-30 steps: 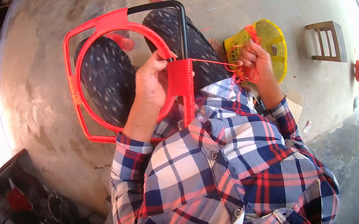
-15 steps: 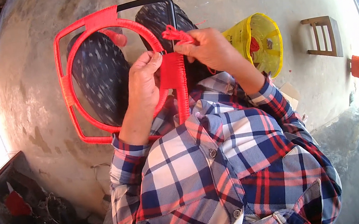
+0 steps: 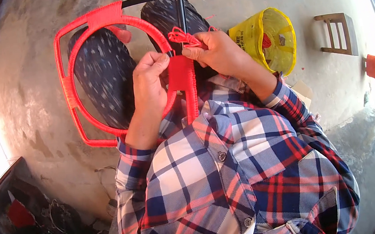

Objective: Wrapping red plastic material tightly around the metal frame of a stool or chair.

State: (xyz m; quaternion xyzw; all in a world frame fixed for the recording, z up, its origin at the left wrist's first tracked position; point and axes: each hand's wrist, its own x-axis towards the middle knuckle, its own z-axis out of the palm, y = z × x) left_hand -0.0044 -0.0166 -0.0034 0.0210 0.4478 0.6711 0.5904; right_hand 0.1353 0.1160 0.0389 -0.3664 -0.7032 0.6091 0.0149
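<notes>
Red cord going onto a metal frame held across the lap

The concrete floor (image 3: 49,88) fills the view, and the big frame (image 3: 68,86) lies over the person's knees, its red-wrapped round hoop and outer bars toward nine o'clock and its bare black bar at twelve, likely propped there so both arms can work it without carrying its weight. At about two o'clock a yellow bag (image 3: 277,37) stands open on the floor, near enough to reach, with something red inside; a small wooden stool (image 3: 336,34) sits beyond it at three o'clock. The left hand (image 3: 151,81) is clenched on the wrapped bar near centre, pinning the windings flat. Just beside it, toward one o'clock, the right hand (image 3: 219,52) pinches a loose bunch of red cord (image 3: 181,36), held taut against the frame.
</notes>
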